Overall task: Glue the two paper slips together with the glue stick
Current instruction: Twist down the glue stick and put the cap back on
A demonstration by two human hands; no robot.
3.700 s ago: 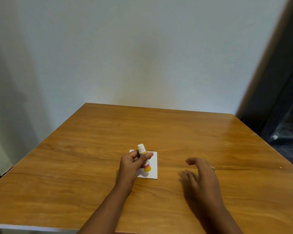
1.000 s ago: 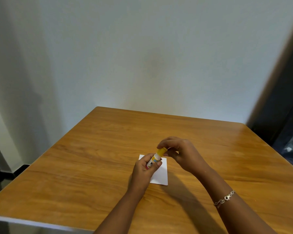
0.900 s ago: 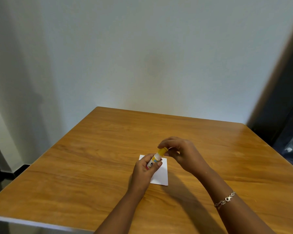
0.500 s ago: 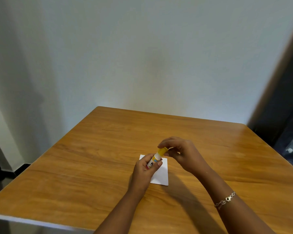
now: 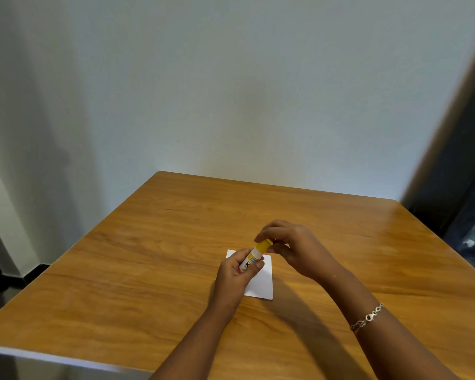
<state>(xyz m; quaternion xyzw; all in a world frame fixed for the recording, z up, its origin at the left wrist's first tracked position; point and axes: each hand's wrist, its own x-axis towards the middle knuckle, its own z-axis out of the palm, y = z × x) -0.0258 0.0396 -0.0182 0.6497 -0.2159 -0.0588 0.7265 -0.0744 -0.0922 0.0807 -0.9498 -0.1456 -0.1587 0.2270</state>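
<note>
At the far left a pale wall [image 5: 52, 119] stands behind the bench [image 5: 137, 259], which has a wooden top with a light brown grain.

Near the middle of the bench the left hand [image 5: 232, 278] comes in from 6 o'clock. Its fingers and thumb are curled round the lower half of the glue stick [image 5: 251, 260], so it grips the tube and holds it above the surface. The stick is tilted. Its long axis runs from 7 o'clock to 1 o'clock; the bottom end is hidden in the left palm and the yellow cap [image 5: 263, 246] points to 1 o'clock. A white label with a dark letter shows between the fingers.

Under the left hand lies the paper [image 5: 262, 283], a white rectangle flat on the bench, with its long side running about 12 to 6 o'clock. The left hand covers its left part. Only one outline is visible, and I cannot tell whether two slips lie one on the other.

To the right, the right hand [image 5: 296, 248] reaches in from 5 o'clock. Its fingers bend over the top of the stick, and the fingertips pinch the yellow cap. The arm throws a dark shadow on the bench at 5 o'clock from the paper. A silver bracelet [image 5: 368, 317] sits on the right forearm. Beyond the bench edge at 3 o'clock there is a dark opening [image 5: 466, 187].
</note>
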